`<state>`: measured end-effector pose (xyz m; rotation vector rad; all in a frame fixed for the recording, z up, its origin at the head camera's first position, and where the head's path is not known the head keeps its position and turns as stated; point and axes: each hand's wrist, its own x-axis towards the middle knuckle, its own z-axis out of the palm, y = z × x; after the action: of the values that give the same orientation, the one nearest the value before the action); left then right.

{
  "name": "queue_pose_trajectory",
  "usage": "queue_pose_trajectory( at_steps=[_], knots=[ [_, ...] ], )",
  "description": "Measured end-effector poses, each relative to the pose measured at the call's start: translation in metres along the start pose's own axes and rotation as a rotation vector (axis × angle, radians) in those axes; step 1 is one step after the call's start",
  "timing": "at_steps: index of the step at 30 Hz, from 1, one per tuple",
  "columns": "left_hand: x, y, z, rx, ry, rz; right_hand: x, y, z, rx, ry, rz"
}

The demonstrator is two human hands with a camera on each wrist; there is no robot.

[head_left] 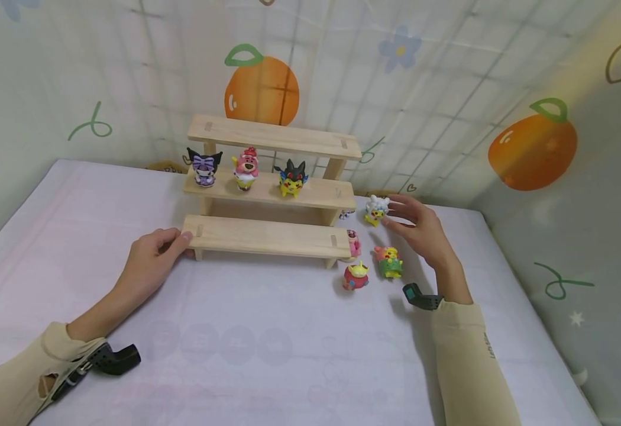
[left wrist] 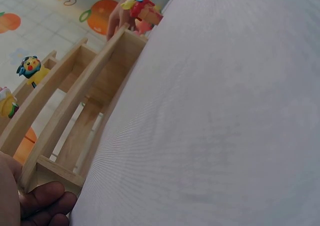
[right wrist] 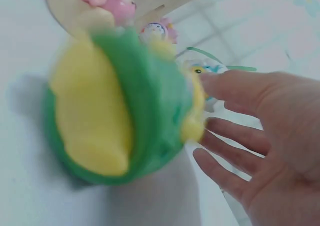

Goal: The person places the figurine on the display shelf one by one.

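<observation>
My left hand (head_left: 153, 254) grips the left end of the lowest step of a three-tier wooden display stand (head_left: 268, 236), thumb at the board's edge and fingers curled below it. On the stand's middle step stand a black-and-purple figurine (head_left: 204, 168), a pink bear figurine (head_left: 246, 169) and a yellow figurine with a dark hood (head_left: 291, 178). To the right of the stand, my right hand (head_left: 417, 228) pinches a small yellow figurine with a fluffy white top (head_left: 377, 209) between thumb and forefinger. Its other fingers are spread in the right wrist view.
A green-and-yellow figurine (head_left: 390, 262) and a red one with a yellow head (head_left: 355, 276) stand in front of my right hand. A pink figurine (head_left: 353, 244) and another small one (head_left: 346, 213) are partly hidden by the stand. A printed curtain (head_left: 342, 71) hangs behind the table.
</observation>
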<state>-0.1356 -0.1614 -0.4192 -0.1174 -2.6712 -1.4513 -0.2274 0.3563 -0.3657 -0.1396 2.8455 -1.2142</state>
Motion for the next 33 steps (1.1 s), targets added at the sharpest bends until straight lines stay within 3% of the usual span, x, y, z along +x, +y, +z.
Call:
queue_pose_trajectory(
  at_steps=[17,33],
  knots=[
    [0.000,-0.002,0.003,-0.005,0.018,0.014,0.013,0.007,0.015,-0.014,0.046,0.001],
    [0.003,-0.004,0.003,0.002,0.022,0.017,0.017,0.012,0.023,0.040,0.054,-0.006]
  ],
)
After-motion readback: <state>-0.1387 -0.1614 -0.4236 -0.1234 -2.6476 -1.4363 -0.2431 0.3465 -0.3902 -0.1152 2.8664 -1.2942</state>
